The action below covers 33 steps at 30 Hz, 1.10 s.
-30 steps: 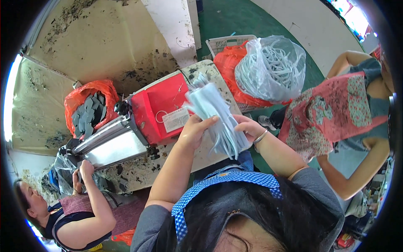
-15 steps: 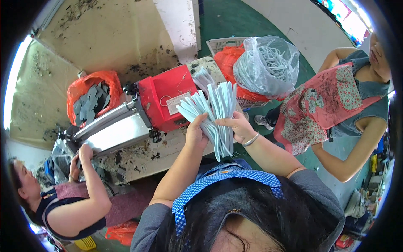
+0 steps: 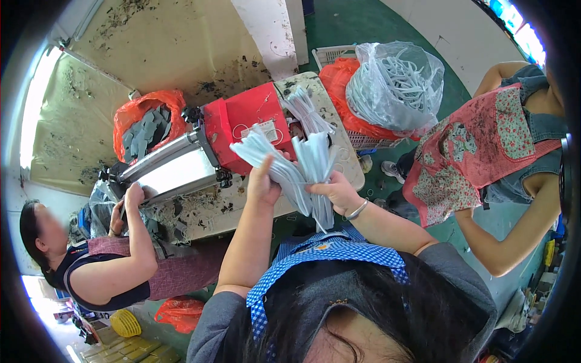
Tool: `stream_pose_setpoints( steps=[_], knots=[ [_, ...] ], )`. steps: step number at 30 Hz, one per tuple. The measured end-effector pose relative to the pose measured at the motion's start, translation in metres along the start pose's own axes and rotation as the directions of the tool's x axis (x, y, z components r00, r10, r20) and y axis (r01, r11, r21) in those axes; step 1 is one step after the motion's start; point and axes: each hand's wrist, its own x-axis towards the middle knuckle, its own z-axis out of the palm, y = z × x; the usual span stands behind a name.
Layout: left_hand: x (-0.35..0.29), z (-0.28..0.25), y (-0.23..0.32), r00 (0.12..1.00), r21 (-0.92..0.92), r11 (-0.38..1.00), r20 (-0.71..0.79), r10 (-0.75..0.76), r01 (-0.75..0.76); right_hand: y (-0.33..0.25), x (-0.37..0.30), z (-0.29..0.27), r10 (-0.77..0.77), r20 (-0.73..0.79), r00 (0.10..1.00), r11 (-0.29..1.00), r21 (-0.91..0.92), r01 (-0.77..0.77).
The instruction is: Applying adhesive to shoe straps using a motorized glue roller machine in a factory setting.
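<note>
Pale blue-white soft strips fan out in front of me in two bundles that meet at their lower ends. My left hand (image 3: 264,186) is closed round the left bundle of strips (image 3: 283,164), which leans to the left and is smeared by motion. My right hand (image 3: 339,195), with a bangle at the wrist, pinches the right bundle of strips (image 3: 315,158), thumb across its front. Behind them, a further bundle of strips (image 3: 307,114) lies on the table's far right part. Some of my fingers are hidden behind the strips.
A red machine with metal rollers (image 3: 242,121) stands on the scrap-strewn table (image 3: 348,163). Left of it is an orange bag of grey pieces (image 3: 148,130). A clear bag of strips (image 3: 393,85) sits in a crate. One co-worker (image 3: 115,266) works at the rollers; another (image 3: 472,151) stands right.
The tops of the two bundles have parted, the left one swinging further left. Both hands still hold strips. My view has shifted slightly, and the co-worker on the right shows a little lower.
</note>
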Motion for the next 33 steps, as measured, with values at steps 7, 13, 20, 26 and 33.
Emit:
stream_pose_setpoints(
  steps=[7, 13, 20, 26, 33],
  knots=[
    [0.010, -0.015, 0.062, 0.956, 0.074, 0.968, -0.153, 0.249, -0.240, 0.019, -0.011, -0.026, -0.202, 0.174, 0.964, 0.777, -0.571, 0.266],
    [-0.014, -0.008, 0.096, 0.792, 0.151, 0.873, -0.372, 0.485, -0.464, 0.008, 0.038, -0.064, -0.228, 0.172, 0.958, 0.014, -0.984, 0.180],
    [-0.009, -0.017, 0.021, 0.948, 0.381, 0.923, -0.271, 0.169, -0.056, 0.030, 0.120, -0.116, -0.223, 0.226, 0.948, -0.057, -0.974, 0.219],
    [-0.017, 0.005, -0.016, 0.959, 0.300, 0.952, -0.280, 0.035, 0.052, -0.008, 0.041, 0.016, -0.147, 0.232, 0.962, 0.693, -0.669, 0.267],
    [-0.024, -0.012, -0.013, 0.954, 0.280, 0.931, -0.253, -0.163, 0.234, 0.006, 0.035, 0.004, 0.114, 0.209, 0.971, 0.988, -0.125, -0.089]
  ],
)
